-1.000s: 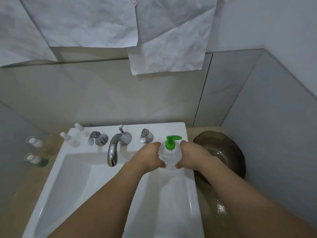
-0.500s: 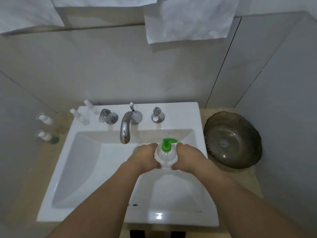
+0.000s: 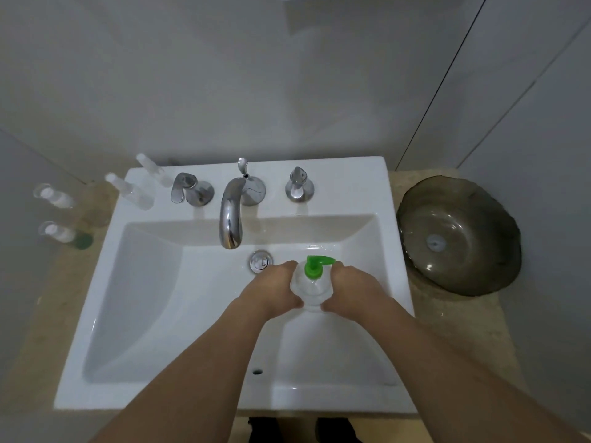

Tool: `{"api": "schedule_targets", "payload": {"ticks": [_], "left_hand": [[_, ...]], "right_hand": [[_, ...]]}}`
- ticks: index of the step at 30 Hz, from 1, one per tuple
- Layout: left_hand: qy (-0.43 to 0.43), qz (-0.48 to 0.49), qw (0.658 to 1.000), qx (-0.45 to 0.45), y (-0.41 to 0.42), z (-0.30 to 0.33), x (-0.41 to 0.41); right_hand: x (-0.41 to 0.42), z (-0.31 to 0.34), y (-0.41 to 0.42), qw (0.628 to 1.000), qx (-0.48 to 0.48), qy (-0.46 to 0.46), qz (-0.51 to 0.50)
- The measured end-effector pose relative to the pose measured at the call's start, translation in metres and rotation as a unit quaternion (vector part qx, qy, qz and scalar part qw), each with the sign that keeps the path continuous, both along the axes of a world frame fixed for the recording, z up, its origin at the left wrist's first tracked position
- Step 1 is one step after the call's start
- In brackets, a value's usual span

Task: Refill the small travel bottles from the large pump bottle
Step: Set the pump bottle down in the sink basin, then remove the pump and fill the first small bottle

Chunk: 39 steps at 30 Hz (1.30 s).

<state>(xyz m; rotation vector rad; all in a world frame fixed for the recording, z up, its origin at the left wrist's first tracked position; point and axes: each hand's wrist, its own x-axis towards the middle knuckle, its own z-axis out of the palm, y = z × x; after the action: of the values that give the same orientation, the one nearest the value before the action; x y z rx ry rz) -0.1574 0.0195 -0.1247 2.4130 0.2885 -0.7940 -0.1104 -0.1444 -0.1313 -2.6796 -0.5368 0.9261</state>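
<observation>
We held the large pump bottle (image 3: 311,287) over the basin of the white sink (image 3: 153,282), just in front of the drain (image 3: 261,261) and toward the sink's right side. Our left hand (image 3: 274,290) and right hand (image 3: 351,290) were wrapped round its clear body from either side, fingers curled on the plastic — a two-handed clasp, not a pinch. The green pump head (image 3: 315,266) stood upright on top, its spout pointing right.

The bottle looked like thin clear plastic, so we judged it would give a little under a squeeze and could slip if the sides were wet or soapy. How full it was we could not tell, so its weight was a guess; two hands on it suggested some heft. The safest hold seemed the broad shoulder and body, leaving the pump free — lifting by the green head risked a squirt or a loosened collar.

The small travel bottles were well apart from us: two (image 3: 136,191) on the sink's back left corner beside the left tap handle (image 3: 187,188), and two more (image 3: 56,215) on the counter further left. They looked light and narrow, easy to tip, so each would need steadying near its neck while filling. A dark glass bowl (image 3: 460,235) sat on the counter to the right.
</observation>
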Motion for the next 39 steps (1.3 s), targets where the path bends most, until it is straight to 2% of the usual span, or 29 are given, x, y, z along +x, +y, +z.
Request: {"api": "schedule_targets", "payload": {"ticks": [8, 14, 21, 26, 32, 39], "left_hand": [[0.011, -0.012, 1.000, 0.003, 0.001, -0.017, 0.007], [0.012, 0.037, 0.999, -0.032, 0.007, -0.026, 0.008], [0.043, 0.040, 0.997, -0.040, 0.005, -0.018, 0.003], [0.074, 0.017, 0.997, 0.009, 0.022, 0.004, -0.023], [0.023, 0.051, 0.997, 0.051, 0.077, 0.046, -0.048], [-0.106, 0.183, 0.976, 0.059, 0.159, 0.086, -0.053]], "right_hand": [[0.002, -0.020, 0.001, 1.000, -0.011, 0.004, -0.009], [0.003, -0.024, 0.004, 1.000, -0.014, -0.007, -0.015], [-0.015, -0.010, 0.004, 0.994, -0.008, 0.061, -0.088], [-0.022, 0.022, 0.002, 0.992, -0.084, 0.093, 0.002], [-0.034, 0.065, 0.055, 0.990, -0.069, 0.103, 0.071], [-0.060, 0.085, 0.135, 0.993, -0.033, 0.084, 0.072]]}}
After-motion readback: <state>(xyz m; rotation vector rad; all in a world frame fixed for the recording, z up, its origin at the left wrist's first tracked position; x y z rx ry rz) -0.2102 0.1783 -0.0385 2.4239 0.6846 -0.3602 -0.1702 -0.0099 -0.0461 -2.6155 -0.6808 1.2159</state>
